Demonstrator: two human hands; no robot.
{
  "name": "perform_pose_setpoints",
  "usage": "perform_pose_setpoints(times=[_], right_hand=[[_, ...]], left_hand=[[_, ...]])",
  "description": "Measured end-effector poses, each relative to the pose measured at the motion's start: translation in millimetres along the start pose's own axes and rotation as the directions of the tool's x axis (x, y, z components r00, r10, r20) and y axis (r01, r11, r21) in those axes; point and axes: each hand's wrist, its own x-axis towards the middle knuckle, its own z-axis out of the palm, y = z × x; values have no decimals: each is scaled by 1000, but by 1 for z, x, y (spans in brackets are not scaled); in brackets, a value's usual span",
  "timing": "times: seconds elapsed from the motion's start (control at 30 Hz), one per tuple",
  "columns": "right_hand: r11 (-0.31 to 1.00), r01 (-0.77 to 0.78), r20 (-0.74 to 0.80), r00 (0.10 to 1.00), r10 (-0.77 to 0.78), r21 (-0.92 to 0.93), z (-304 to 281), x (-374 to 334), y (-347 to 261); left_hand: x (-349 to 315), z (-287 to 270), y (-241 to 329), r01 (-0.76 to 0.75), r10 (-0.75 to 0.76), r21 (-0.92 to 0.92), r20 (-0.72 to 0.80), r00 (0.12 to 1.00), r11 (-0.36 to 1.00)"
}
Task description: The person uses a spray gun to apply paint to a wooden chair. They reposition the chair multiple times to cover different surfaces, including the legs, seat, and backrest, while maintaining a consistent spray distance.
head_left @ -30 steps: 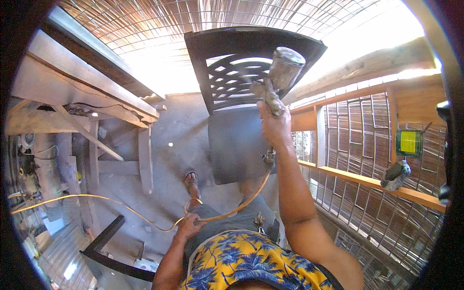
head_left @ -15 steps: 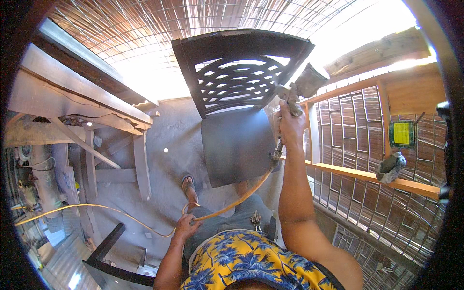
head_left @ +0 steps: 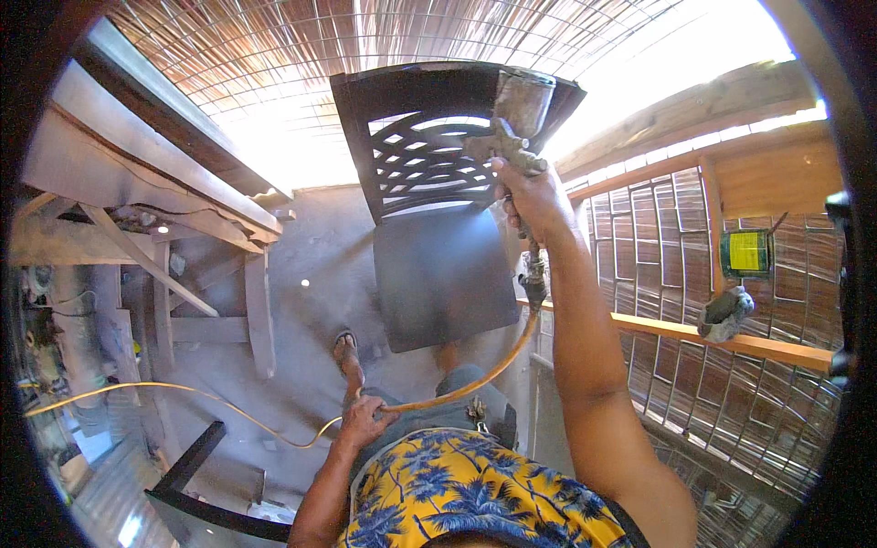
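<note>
A spray gun [head_left: 510, 141] is gripped by the right hand [head_left: 537, 201] — closed round it — before the back of a black chair [head_left: 443, 283]; its yellow hose [head_left: 464, 392] is clasped nearer the body by the left hand [head_left: 366, 418].

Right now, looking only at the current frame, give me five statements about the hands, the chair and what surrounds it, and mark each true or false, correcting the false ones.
1. The right hand grips a spray gun. True.
2. The left hand is empty. False: it holds the yellow hose.
3. The back of the black chair is a solid panel. False: it has an openwork pattern of gaps.
4. The hose runs up to a fitting below the right hand. True.
5. The green container with a yellow label is left of the chair. False: it is on the right side of the picture.
</note>
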Motion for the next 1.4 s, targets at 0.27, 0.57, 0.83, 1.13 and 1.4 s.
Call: perform_pose_setpoints(times=[0.27,0.57,0.83,1.13,1.4], right_hand=[[996,-44,-190,981,28,-82,-56,28,15],[990,12,-282,958,-52,-141,-93,38,16],[994,70,-99,992,-79,-86,-35,17,-23],[942,164,95,985,-142,-293,53,6,-29],[968,65,59,997,-52,-241,51,4,12]], left_hand=[[8,-2,26,-46,50,44,-98,994,998],[11,-15,43,-26,26,-23,-11,1000,999],[4,-17,45,-42,42,-6,-61,997,999],[-2,0,15,-20,13,-43,-152,988,999],[-9,12,-12,-14,15,12,-54,998,1000]])
